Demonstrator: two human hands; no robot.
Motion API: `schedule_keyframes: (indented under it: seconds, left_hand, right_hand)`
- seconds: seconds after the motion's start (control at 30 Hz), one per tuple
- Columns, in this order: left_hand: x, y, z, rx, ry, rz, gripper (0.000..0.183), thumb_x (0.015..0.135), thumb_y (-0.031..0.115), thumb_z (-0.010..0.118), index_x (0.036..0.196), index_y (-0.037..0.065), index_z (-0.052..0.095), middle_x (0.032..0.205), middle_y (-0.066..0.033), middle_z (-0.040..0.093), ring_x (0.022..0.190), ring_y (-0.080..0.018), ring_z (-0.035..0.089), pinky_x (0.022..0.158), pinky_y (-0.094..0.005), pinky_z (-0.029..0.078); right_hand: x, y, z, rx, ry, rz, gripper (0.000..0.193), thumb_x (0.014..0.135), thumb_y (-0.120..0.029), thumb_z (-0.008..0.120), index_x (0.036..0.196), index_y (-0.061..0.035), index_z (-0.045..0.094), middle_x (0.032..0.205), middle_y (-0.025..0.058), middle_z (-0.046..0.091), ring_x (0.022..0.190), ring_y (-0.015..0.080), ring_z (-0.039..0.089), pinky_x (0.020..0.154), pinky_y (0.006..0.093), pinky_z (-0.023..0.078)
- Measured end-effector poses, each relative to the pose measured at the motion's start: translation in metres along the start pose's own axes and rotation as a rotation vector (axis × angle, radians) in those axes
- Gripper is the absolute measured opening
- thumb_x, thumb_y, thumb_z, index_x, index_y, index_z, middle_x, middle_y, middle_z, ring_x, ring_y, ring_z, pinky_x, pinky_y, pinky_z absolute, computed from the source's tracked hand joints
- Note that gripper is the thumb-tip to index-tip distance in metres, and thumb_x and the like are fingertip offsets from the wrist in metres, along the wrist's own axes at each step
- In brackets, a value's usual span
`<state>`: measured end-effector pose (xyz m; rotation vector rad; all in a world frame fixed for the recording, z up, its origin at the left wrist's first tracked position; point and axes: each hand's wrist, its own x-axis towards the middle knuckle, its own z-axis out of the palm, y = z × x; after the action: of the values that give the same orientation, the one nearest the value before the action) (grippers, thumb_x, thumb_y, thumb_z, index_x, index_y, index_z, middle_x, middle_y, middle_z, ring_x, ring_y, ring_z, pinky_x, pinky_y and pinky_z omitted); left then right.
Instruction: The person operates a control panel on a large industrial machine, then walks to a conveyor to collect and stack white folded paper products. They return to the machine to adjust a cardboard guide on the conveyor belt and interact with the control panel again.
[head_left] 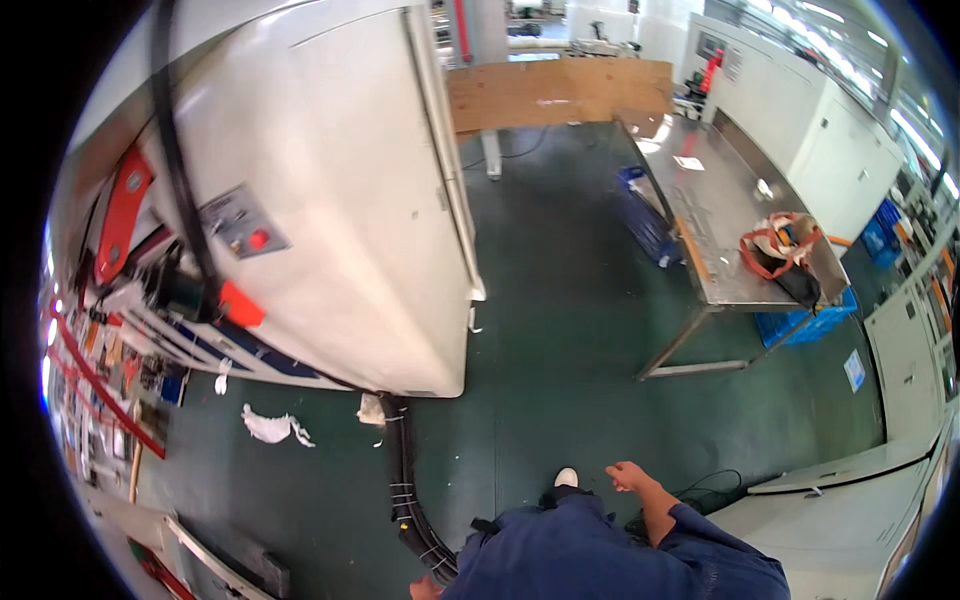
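My right hand (625,476) hangs in front of my right side, above the green floor. Its fingers are curled in a loose fist, and nothing shows in it. Only a small part of my left hand (425,590) comes into view at the lower edge, beside a thick bundle of black cables (402,465) on the floor. The fingers of that hand are hidden. Both hands are away from the machines and the table. Below my dark blue clothing shows one pale shoe (567,477).
A big white machine cabinet (340,200) with a red button stands left. White rags (270,425) lie near it. Ahead right, a metal table (725,220) carries a bag (780,245), with blue crates (810,325) beneath. A brown board (560,90) spans the back. Cabinets (830,520) flank my right.
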<state>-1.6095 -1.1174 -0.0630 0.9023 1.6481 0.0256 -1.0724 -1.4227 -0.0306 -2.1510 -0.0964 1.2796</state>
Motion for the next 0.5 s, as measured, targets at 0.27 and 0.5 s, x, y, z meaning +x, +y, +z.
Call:
schedule_keyframes:
  seconds: [0.27, 0.5]
  left_hand:
    - [-0.012, 0.216, 0.213, 0.234, -0.231, 0.366, 0.027, 0.092, 0.023, 0.057, 0.099, -0.003, 0.059, 0.070, -0.0053, 0.058, 0.054, -0.0133, 0.056, 0.045, -0.0280, 0.044]
    - [0.042, 0.319, 0.312, 0.369, -0.246, 0.352, 0.026, 0.091, 0.022, 0.059, 0.096, -0.004, 0.061, 0.077, -0.0059, 0.061, 0.059, -0.0139, 0.058, 0.053, -0.0260, 0.048]
  right_hand:
    - [0.015, 0.066, -0.106, 0.117, 0.123, 0.160, 0.047, 0.087, -0.040, 0.053, 0.102, 0.0031, 0.065, 0.077, 0.0117, 0.068, 0.068, 0.0221, 0.066, 0.071, 0.0359, 0.051]
    - [0.102, -0.007, -0.179, 0.085, 0.088, 0.083, 0.048, 0.087, -0.043, 0.054, 0.103, 0.0015, 0.065, 0.076, 0.0131, 0.068, 0.069, 0.0245, 0.067, 0.073, 0.0370, 0.051]
